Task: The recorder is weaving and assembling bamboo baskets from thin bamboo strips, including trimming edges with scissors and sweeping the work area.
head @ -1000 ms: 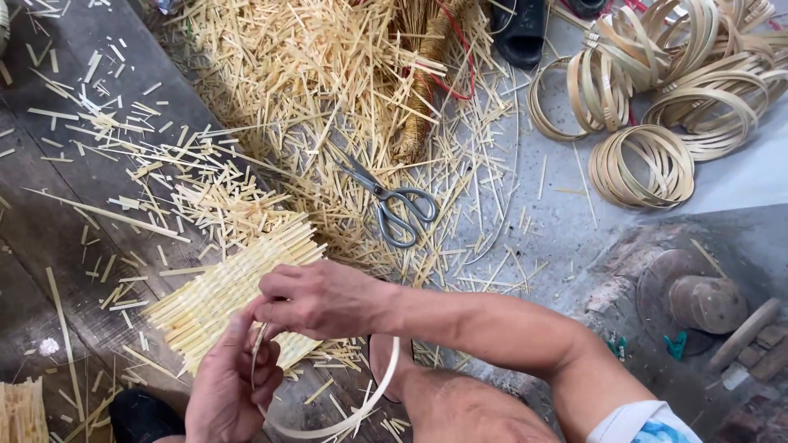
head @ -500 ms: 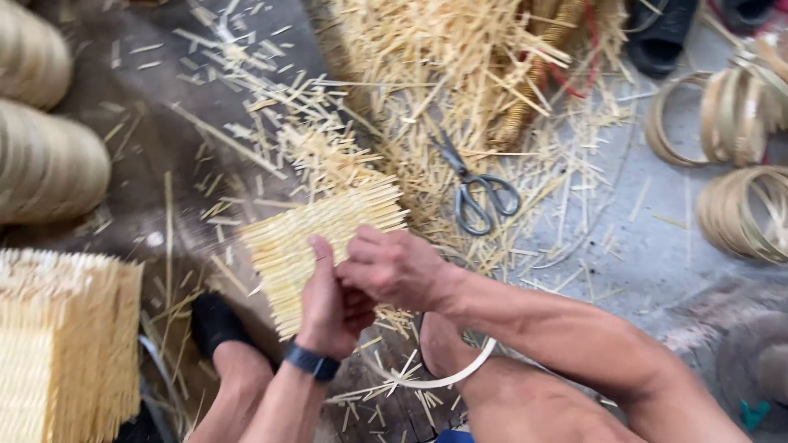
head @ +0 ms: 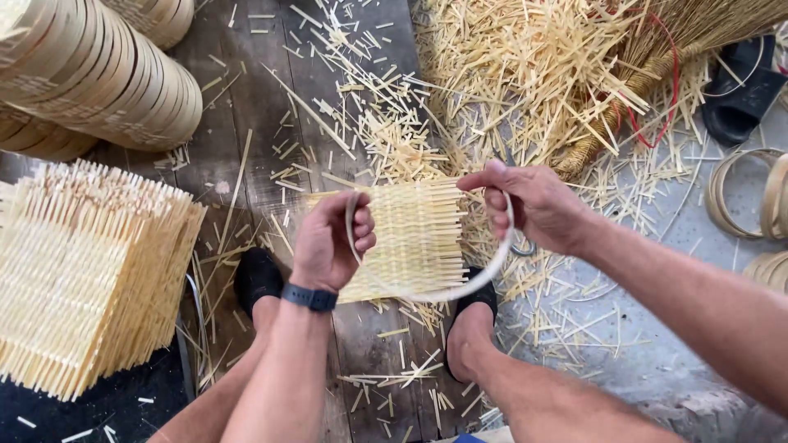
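My left hand (head: pixel 330 242) and my right hand (head: pixel 533 207) each grip one end of a thin pale bamboo strip (head: pixel 460 291), which bows down in a loop between them. The left wrist wears a dark watch band. Directly under the hands a small square woven bamboo mat (head: pixel 414 238) lies on the floor boards. My two feet in black shoes (head: pixel 256 279) rest either side of the mat.
A tall stack of woven mats (head: pixel 86 275) stands at the left. Stacked round bamboo hoops (head: pixel 98 74) lie top left. A heap of straw offcuts (head: pixel 525 66) spreads above, with a broom, a black sandal (head: pixel 743 90) and loose hoops (head: pixel 739 197) at the right.
The hands have drawn apart, spreading the strip into a wide loop above the mat. The view has swung left, bringing the mat stack and hoop rolls into sight; the scissors are out of view.
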